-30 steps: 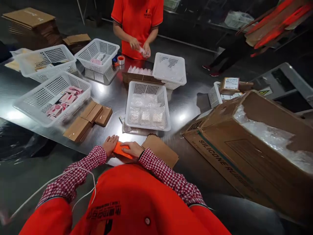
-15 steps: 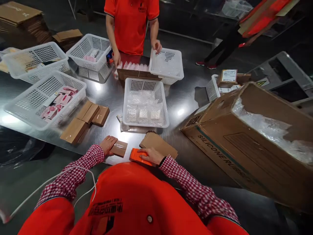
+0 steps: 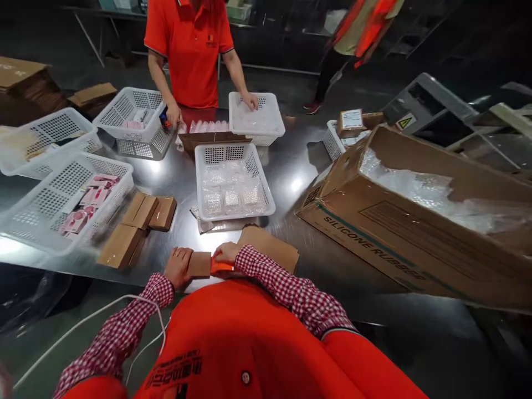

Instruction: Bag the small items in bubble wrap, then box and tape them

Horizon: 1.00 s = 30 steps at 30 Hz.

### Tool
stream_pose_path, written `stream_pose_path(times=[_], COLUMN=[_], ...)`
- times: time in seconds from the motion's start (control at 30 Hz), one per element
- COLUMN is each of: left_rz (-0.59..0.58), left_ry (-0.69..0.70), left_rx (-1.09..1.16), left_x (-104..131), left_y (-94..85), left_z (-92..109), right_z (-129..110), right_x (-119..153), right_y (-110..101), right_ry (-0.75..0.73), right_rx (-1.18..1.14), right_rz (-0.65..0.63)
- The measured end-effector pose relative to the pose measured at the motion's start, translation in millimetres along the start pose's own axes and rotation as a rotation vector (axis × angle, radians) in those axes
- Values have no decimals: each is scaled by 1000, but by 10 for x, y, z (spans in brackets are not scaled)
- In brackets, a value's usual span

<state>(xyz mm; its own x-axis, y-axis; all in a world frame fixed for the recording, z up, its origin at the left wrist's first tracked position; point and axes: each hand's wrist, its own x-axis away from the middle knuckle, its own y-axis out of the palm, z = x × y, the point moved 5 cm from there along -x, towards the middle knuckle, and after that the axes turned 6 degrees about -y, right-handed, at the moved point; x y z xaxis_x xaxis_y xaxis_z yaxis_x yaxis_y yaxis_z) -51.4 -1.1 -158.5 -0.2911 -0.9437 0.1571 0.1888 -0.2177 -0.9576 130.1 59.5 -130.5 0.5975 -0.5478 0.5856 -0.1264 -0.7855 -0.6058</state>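
Two hands are seen at the near edge of the bench (image 3: 291, 183) in the head view, the only view on record. A small brown carton (image 3: 199, 264) is held by the left hand (image 3: 178, 267), whose grip is closed around the carton's left end. An orange piece (image 3: 221, 267) is pressed against the carton's right end by the right hand (image 3: 226, 253), with the fingers curled over it; what exactly the orange piece is cannot be told. Both items lie on the bench just in front of the body.

A flat cardboard sheet (image 3: 272, 249) is noted just beyond the right hand. Further out, a white basket (image 3: 233, 180) with clear packets is set centrally, and a stack of small cartons (image 3: 141, 221) lies to its left beside a basket of pink boxes (image 3: 66, 202). A large open box (image 3: 415, 221) stands on the right. A co-worker's hands are occupied at far baskets.

Step judged in hand: the orange piece is being brought to the carton's open end. The next move is judged to call for a steady left hold while the piece is slid along the carton's axis, squarely, so the flap is not crushed.
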Motion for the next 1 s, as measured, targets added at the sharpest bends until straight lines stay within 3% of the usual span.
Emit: stream_pose_path(times=[0.17,0.3,0.4,0.5,0.6,0.8,0.9,1.0], left_rz=[31,113,158,150,147,96,123,148], left_ry=[-9,-100,-117,-123,-155,-205,-253,-218], left_rx=[-8,-27,-15,-8,-29,-41,14,97], left_x=[327,488,501,462,475,780,906,777], left_y=[-144,-280,-339,-307,-235,-119,-152,-209], left_z=[-126,-263,-273,-250,-289,-497,-527,-323], right_z=[-141,-277,-445,-560,-586,-711,-781,-728], right_x=[43,170,274,247,82,-190,-121,194], right_y=[72,-34,-121,-124,-44,156,49,-216], right_ry=[-74,-104,-182,-231,-202,-187,-224,-252], right_rx=[-75,-90,33,156,135,58,44,87], right_rz=[-3,77,121,120,91,0,-54,-53])
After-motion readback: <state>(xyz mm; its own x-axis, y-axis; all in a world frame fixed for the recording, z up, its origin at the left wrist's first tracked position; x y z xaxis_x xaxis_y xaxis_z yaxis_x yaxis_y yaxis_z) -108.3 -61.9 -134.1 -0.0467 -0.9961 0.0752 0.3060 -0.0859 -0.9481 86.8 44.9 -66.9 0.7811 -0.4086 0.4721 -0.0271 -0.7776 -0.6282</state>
